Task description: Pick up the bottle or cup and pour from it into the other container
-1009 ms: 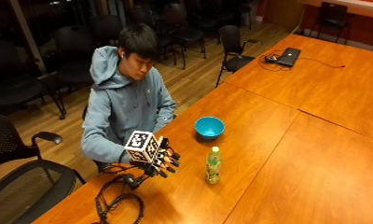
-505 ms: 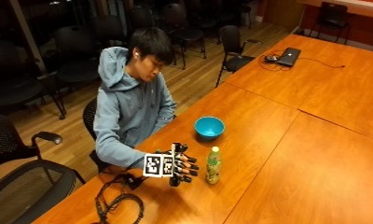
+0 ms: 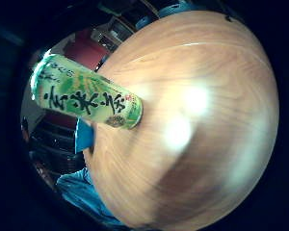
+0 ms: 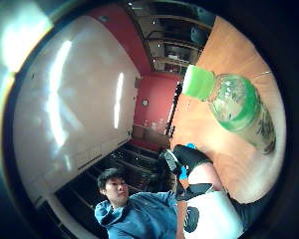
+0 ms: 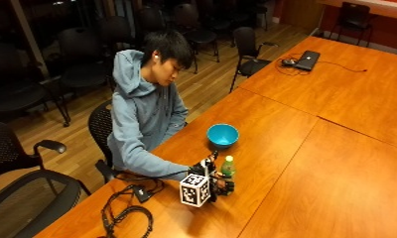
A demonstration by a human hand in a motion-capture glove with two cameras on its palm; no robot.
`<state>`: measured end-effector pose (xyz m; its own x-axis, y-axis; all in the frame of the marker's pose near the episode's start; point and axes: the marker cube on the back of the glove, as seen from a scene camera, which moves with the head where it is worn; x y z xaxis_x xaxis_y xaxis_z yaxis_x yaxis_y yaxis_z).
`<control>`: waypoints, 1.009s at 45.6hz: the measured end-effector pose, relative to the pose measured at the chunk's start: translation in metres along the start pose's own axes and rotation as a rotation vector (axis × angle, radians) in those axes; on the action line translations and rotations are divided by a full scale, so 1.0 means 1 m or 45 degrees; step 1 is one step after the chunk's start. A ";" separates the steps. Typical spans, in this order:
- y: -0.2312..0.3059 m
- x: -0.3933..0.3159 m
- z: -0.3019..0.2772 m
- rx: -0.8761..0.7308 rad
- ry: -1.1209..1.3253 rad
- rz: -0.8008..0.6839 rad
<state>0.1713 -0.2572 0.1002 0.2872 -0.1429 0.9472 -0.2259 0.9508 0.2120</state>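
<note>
Small green-labelled plastic tea bottle with a green cap [image 5: 228, 166] stands upright on the long wooden table [image 5: 330, 148], capped, near the round blue bowl [image 5: 223, 135] — presumably the vessel to fill. Gloved right hand [image 5: 215, 181] is just beside the bottle, palm facing it. Fingers [image 4: 189, 157] look partly curled; whether they touch it, cannot tell.
</note>
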 end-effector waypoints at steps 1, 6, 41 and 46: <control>-0.002 0.001 0.004 -0.004 -0.016 0.006; -0.009 0.006 0.021 -0.018 -0.080 0.018; -0.034 0.008 0.068 0.206 -0.204 0.003; -0.033 -0.011 0.073 0.136 -0.164 -0.008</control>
<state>0.1077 -0.3074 0.1004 0.1691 -0.1891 0.9673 -0.3240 0.9162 0.2357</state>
